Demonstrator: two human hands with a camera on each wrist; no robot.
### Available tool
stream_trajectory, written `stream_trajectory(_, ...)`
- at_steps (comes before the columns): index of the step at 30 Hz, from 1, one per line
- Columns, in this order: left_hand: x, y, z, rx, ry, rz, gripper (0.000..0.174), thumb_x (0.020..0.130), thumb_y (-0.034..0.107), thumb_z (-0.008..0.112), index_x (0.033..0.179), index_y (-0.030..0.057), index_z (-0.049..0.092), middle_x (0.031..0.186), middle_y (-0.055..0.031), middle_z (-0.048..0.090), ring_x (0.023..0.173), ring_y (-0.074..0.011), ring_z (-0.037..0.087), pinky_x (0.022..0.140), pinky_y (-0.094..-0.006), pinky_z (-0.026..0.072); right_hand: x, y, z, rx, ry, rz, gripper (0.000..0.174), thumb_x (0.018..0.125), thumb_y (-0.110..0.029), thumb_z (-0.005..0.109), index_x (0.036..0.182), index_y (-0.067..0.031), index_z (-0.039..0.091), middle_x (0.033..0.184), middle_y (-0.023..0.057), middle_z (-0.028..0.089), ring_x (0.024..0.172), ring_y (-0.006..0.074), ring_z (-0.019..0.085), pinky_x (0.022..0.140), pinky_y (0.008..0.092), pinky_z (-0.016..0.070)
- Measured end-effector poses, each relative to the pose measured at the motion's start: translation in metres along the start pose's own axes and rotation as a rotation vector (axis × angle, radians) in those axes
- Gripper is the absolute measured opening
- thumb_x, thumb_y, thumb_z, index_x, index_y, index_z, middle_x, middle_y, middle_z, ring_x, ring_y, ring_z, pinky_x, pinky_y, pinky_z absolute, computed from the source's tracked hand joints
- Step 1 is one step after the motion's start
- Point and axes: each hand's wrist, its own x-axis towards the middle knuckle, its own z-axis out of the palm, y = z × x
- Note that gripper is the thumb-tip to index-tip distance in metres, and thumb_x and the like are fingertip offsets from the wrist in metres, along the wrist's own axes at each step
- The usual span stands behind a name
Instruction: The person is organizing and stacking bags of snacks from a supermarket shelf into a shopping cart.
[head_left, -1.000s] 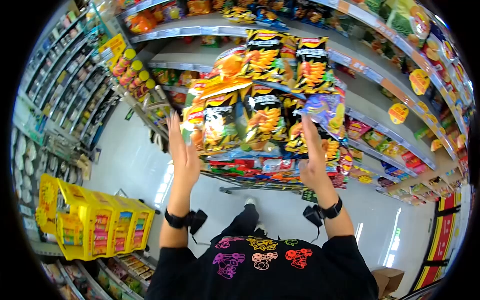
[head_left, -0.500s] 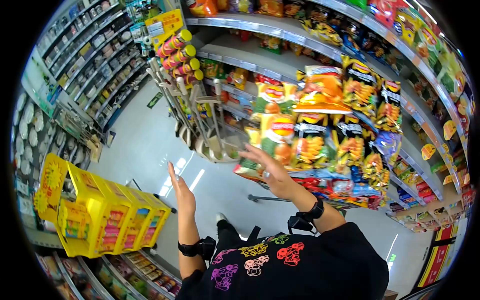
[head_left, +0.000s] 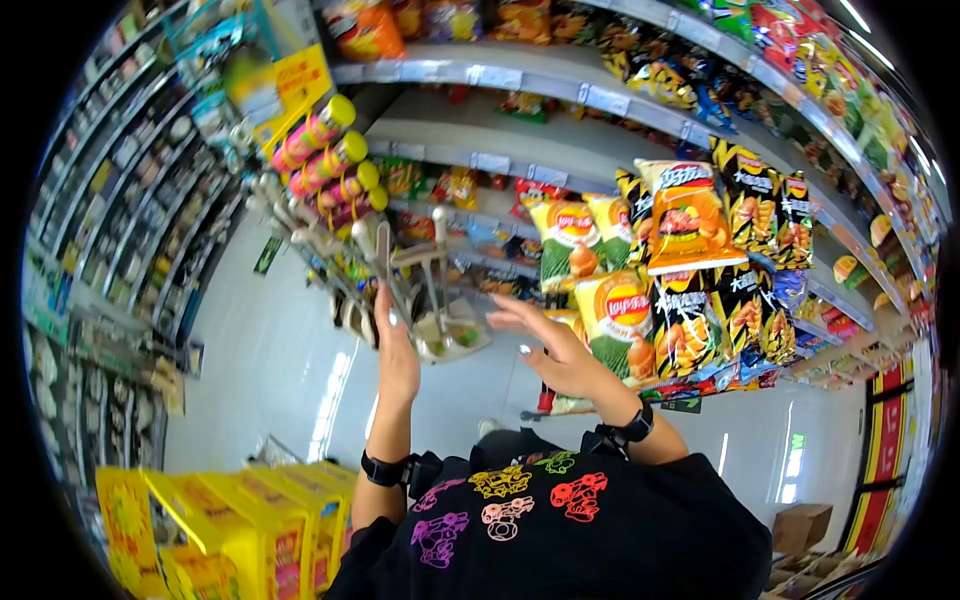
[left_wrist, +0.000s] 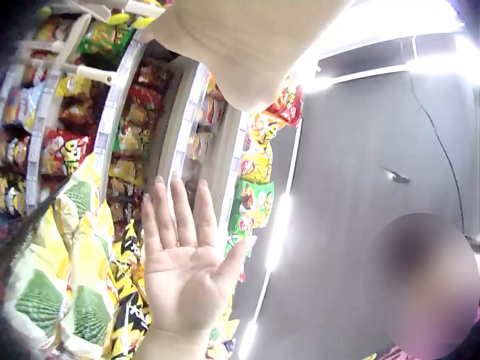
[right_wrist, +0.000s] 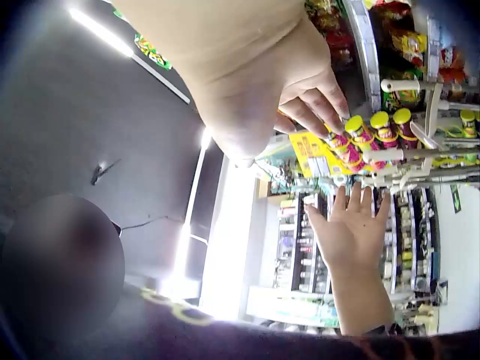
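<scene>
My left hand and right hand hover at the frame's centre, fingers released and extended, beside the chip bags.

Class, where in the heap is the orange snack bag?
In the head view, the orange snack bag is right of centre, up and right of the right hand, directly above black snack bags.

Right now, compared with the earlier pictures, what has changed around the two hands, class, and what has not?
In the head view, the stacked snack bags have shifted from between the hands to the right of both; the yellow display stand sits lower. The left hand and right hand are closer together. Nothing was grasped or released: both stay raised, open and empty.
</scene>
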Motion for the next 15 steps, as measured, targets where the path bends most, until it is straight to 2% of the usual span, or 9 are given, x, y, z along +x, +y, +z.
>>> stream_trajectory(1, 0.011, 0.016, 0.009, -0.01, -0.05, -0.003, 0.074, 0.091, 0.062, 0.022, 0.146, 0.0122, 0.013, 0.151, -0.0121, 0.014, 0.139, -0.028, 0.013, 0.107, -0.0512, 0.0167, 0.002, 0.006, -0.004, 0.039, 0.016, 0.045, 0.052, 0.091, -0.013, 0.049, 0.138, -0.0054, 0.031, 0.122, 0.0174, 0.054, 0.113, 0.0269, 0.054, 0.095, 0.0359, 0.0412)
stream_trajectory(3, 0.033, 0.025, 0.014, 0.006, -0.226, 0.185, 0.077, 0.09, 0.065, 0.025, 0.145, 0.012, 0.015, 0.15, -0.0132, 0.018, 0.138, -0.0279, 0.017, 0.106, -0.0496, 0.0193, 0.008, 0.019, -0.01, 0.133, 0.054, 0.121, 0.05, 0.091, -0.009, 0.049, 0.138, -0.0063, 0.032, 0.121, 0.0163, 0.055, 0.112, 0.0239, 0.054, 0.094, 0.0349, 0.0417)
stream_trajectory(4, 0.048, 0.035, 0.014, 0.012, -0.298, 0.215, 0.08, 0.088, 0.067, 0.027, 0.145, 0.0116, 0.016, 0.148, -0.014, 0.024, 0.136, -0.0285, 0.022, 0.105, -0.0473, 0.0229, 0.014, 0.023, -0.01, 0.155, 0.086, 0.156, 0.049, 0.09, -0.006, 0.049, 0.137, -0.0067, 0.034, 0.117, 0.0149, 0.056, 0.11, 0.0212, 0.055, 0.093, 0.0338, 0.0426)
stream_trajectory(5, 0.061, 0.045, 0.017, 0.012, -0.333, 0.19, 0.077, 0.089, 0.065, 0.029, 0.144, 0.0115, 0.018, 0.145, -0.0139, 0.029, 0.134, -0.0287, 0.027, 0.104, -0.0443, 0.0257, 0.024, 0.023, -0.013, 0.148, 0.107, 0.18, 0.048, 0.091, -0.007, 0.05, 0.136, -0.0064, 0.035, 0.117, 0.0149, 0.057, 0.109, 0.0214, 0.055, 0.093, 0.0339, 0.0428)
stream_trajectory(7, 0.092, 0.057, 0.019, -0.148, -0.437, 0.086, 0.073, 0.092, 0.06, 0.031, 0.143, 0.0095, 0.019, 0.144, -0.0128, 0.03, 0.133, -0.0272, 0.03, 0.104, -0.0424, 0.0271, 0.035, 0.016, -0.013, 0.141, 0.137, 0.267, 0.046, 0.091, -0.008, 0.05, 0.135, -0.0059, 0.036, 0.116, 0.0148, 0.057, 0.108, 0.0217, 0.056, 0.092, 0.0339, 0.0432)
stream_trajectory(9, 0.116, 0.08, 0.021, -0.229, -0.543, 0.139, 0.064, 0.095, 0.049, 0.035, 0.14, 0.0054, 0.024, 0.141, -0.0126, 0.034, 0.131, -0.0244, 0.033, 0.104, -0.0392, 0.0275, 0.05, 0.014, -0.019, 0.062, 0.13, 0.28, 0.044, 0.092, -0.013, 0.051, 0.133, -0.0055, 0.038, 0.115, 0.0149, 0.058, 0.108, 0.022, 0.056, 0.091, 0.0341, 0.0444)
stream_trajectory(11, 0.141, 0.098, 0.025, -0.292, -0.699, 0.208, 0.061, 0.095, 0.046, 0.037, 0.14, 0.0058, 0.025, 0.139, -0.0139, 0.036, 0.13, -0.0249, 0.035, 0.104, -0.0393, 0.0278, 0.066, 0.015, -0.029, -0.024, 0.122, 0.269, 0.045, 0.093, -0.017, 0.05, 0.134, -0.0055, 0.037, 0.117, 0.0146, 0.057, 0.111, 0.0219, 0.054, 0.092, 0.0335, 0.0441)
stream_trajectory(13, 0.162, 0.122, 0.029, -0.408, -0.822, 0.058, 0.061, 0.095, 0.043, 0.038, 0.139, 0.0041, 0.025, 0.14, -0.016, 0.035, 0.129, -0.0268, 0.035, 0.105, -0.0408, 0.0281, 0.087, 0.012, -0.039, -0.119, 0.216, 0.341, 0.045, 0.091, -0.015, 0.053, 0.133, -0.0059, 0.04, 0.117, 0.014, 0.057, 0.108, 0.0216, 0.056, 0.09, 0.0341, 0.0456)
stream_trajectory(15, 0.189, 0.132, 0.039, -0.575, -0.928, -0.132, 0.06, 0.095, 0.041, 0.038, 0.139, 0.0022, 0.025, 0.14, -0.0187, 0.034, 0.129, -0.029, 0.035, 0.105, -0.0421, 0.0285, 0.11, 0.004, -0.05, -0.275, 0.326, 0.328, 0.039, 0.09, -0.018, 0.057, 0.125, -0.0041, 0.046, 0.111, 0.0145, 0.06, 0.101, 0.0211, 0.06, 0.088, 0.0334, 0.0474)
